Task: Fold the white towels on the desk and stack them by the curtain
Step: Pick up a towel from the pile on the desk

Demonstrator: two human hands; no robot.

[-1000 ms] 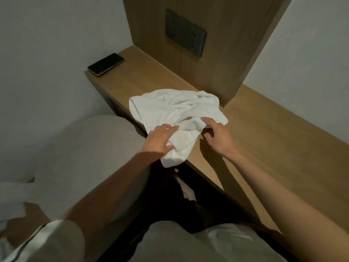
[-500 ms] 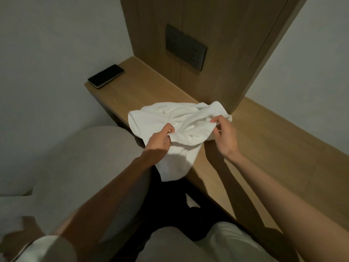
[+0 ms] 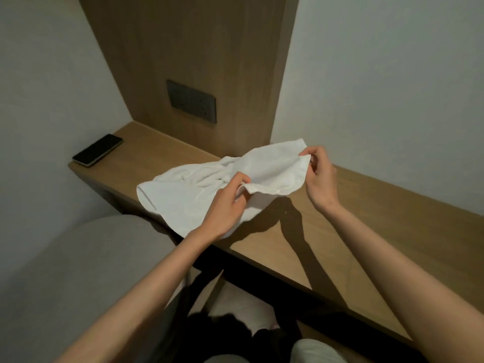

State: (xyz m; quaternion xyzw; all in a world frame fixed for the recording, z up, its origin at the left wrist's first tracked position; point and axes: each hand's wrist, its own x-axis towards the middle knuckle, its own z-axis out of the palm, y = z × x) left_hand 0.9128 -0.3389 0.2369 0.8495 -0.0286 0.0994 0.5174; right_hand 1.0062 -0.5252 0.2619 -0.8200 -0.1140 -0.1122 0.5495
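While the towel point(image 3: 199, 189) lies mostly crumpled on the desk point(image 3: 340, 231), one edge of it is lifted clear of the wood and drawn out between the two hands. Left hand point(image 3: 227, 205): thumb and fingers curled, pinching the near edge of the towel, wrist above the desk's front edge. Right hand point(image 3: 319, 176): raised, pinching the far right corner between thumb and fingertips, remaining fingers loosely curled. The span of cloth between the two grips sags slightly and casts a shadow on the desk beneath. The towel's left part rests flat in folds, and its near part overhangs the front edge below the left wrist. Compared with half a second ago, the hands stand farther apart, the right hand is higher and farther right, and the held edge is opened out rather than bunched. A second ago the left hand lay on top of the towel and the right hand's fingers met its edge low on the desk. The phone point(image 3: 97, 150) lies face up at the desk's left end, well apart from the towel, where it was before. Behind the towel rises a wood panel point(image 3: 196, 48) bearing a dark socket plate point(image 3: 191, 101).
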